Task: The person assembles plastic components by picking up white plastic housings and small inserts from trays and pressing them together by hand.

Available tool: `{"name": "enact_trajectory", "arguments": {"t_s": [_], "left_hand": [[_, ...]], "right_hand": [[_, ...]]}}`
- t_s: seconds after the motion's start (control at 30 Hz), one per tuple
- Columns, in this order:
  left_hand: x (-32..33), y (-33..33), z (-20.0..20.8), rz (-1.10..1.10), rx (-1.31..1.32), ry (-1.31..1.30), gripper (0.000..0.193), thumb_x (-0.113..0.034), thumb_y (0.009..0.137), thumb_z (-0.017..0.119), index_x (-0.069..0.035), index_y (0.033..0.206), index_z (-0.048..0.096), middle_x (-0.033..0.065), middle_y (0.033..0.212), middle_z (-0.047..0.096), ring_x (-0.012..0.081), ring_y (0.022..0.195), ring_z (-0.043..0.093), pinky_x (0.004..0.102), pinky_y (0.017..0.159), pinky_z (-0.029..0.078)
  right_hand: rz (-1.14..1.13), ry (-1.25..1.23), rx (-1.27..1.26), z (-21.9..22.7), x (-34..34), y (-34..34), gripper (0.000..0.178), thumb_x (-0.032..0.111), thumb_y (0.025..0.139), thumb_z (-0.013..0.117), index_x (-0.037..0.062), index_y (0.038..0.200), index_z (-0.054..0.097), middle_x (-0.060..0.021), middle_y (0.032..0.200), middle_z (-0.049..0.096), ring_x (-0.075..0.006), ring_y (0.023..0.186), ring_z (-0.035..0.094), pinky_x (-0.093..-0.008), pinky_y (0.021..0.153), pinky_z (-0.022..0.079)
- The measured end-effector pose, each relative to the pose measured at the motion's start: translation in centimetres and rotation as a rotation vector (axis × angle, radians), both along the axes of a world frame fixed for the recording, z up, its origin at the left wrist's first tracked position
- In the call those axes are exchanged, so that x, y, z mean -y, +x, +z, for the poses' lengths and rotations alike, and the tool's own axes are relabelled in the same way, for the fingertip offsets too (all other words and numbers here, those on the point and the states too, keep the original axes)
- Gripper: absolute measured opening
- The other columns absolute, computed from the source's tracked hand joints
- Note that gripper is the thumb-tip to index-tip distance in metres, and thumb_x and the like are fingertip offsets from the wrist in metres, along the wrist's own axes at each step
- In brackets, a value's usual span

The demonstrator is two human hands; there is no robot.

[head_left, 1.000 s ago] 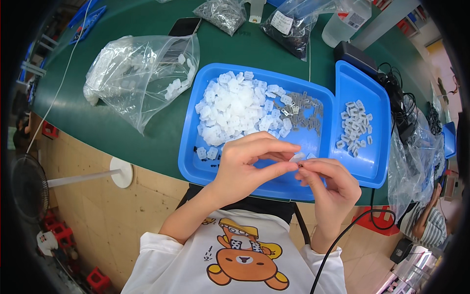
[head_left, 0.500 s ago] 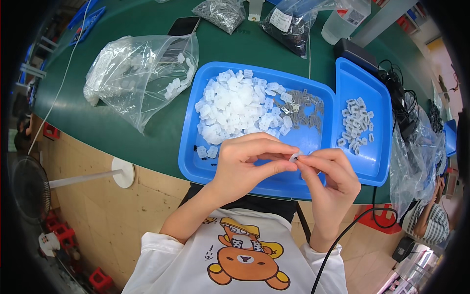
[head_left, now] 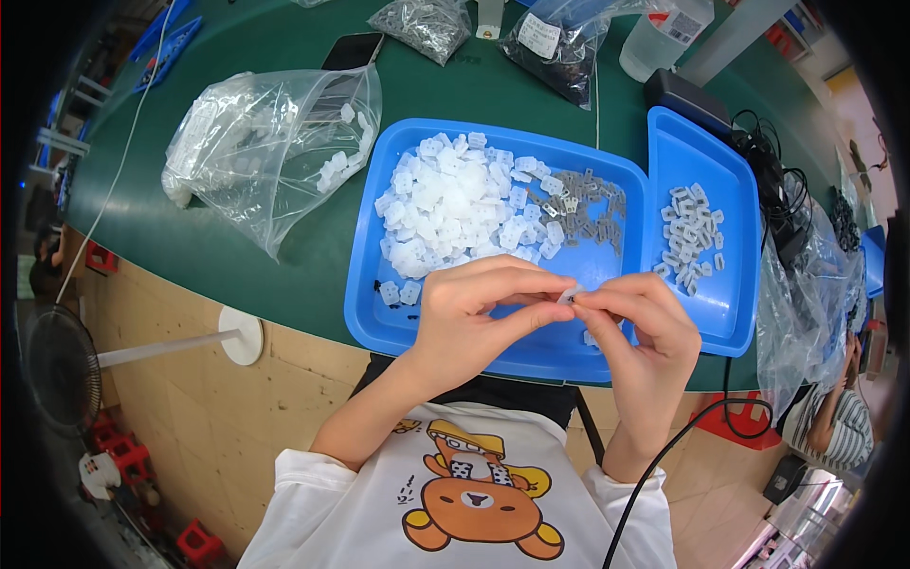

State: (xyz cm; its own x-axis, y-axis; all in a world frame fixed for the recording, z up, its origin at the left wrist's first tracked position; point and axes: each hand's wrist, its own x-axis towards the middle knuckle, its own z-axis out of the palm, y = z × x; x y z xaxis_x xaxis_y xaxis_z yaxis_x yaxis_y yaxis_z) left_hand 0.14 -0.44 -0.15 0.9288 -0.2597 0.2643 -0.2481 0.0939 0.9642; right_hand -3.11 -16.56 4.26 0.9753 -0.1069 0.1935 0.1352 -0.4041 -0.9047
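My left hand and my right hand meet over the near edge of a large blue tray. Between their fingertips they pinch one small translucent plastic part. The tray holds a heap of white plastic pieces and, to its right, a scatter of small grey parts. A narrower blue tray beside it carries several small pale assembled pieces.
On the green table lies a clear plastic bag of white parts at the left. Smaller bags, a phone, a bottle and a black box with cables stand at the back. Another person sits at the lower right.
Both hands stay together at the tray's near edge. The fingers have shifted slightly around the small part; nothing else has moved.
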Motion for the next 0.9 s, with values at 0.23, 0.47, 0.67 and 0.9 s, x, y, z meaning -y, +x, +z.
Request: {"name": "enact_trajectory", "arguments": {"t_s": [0.23, 0.47, 0.67, 0.9], "left_hand": [[0.0, 0.2, 0.0, 0.033, 0.126, 0.127, 0.020, 0.004, 0.073, 0.075, 0.001, 0.092, 0.072, 0.0128, 0.088, 0.069, 0.0171, 0.077, 0.068, 0.0239, 0.065, 0.054], [0.0, 0.3, 0.0, -0.017, 0.153, 0.110, 0.017, 0.004, 0.074, 0.074, 0.000, 0.090, 0.072, 0.0116, 0.085, 0.070, 0.0162, 0.076, 0.067, 0.0239, 0.063, 0.052], [0.0, 0.1, -0.2, -0.055, 0.006, 0.066, 0.015, 0.003, 0.078, 0.069, -0.001, 0.092, 0.072, 0.0098, 0.088, 0.069, 0.0160, 0.078, 0.068, 0.0241, 0.066, 0.055], [-0.2, -0.1, 0.1, -0.073, -0.162, -0.146, 0.016, 0.006, 0.080, 0.067, 0.005, 0.095, 0.069, 0.0128, 0.095, 0.067, 0.0172, 0.085, 0.068, 0.0258, 0.073, 0.058]], "right_hand": [[0.011, 0.008, -0.033, -0.4, 0.4, 0.1, 0.014, -0.005, 0.073, 0.073, 0.0024, 0.085, 0.072, -0.0041, 0.079, 0.063, -0.0112, 0.068, 0.058, -0.0221, 0.055, 0.043], [-0.103, 0.374, -0.107, -0.3, -0.1, 0.4, 0.014, -0.008, 0.073, 0.072, -0.0024, 0.086, 0.070, -0.0087, 0.084, 0.064, -0.0140, 0.073, 0.062, -0.0229, 0.061, 0.051], [0.080, 0.261, -0.151, -1.1, 1.0, -0.1, 0.018, -0.008, 0.075, 0.071, -0.0035, 0.092, 0.069, -0.0117, 0.092, 0.064, -0.0160, 0.078, 0.064, -0.0249, 0.069, 0.055], [0.079, 0.259, 0.025, -1.9, -0.1, -0.2, 0.025, -0.010, 0.076, 0.070, -0.0034, 0.100, 0.066, -0.0127, 0.096, 0.062, -0.0155, 0.078, 0.064, -0.0244, 0.069, 0.052]]}}
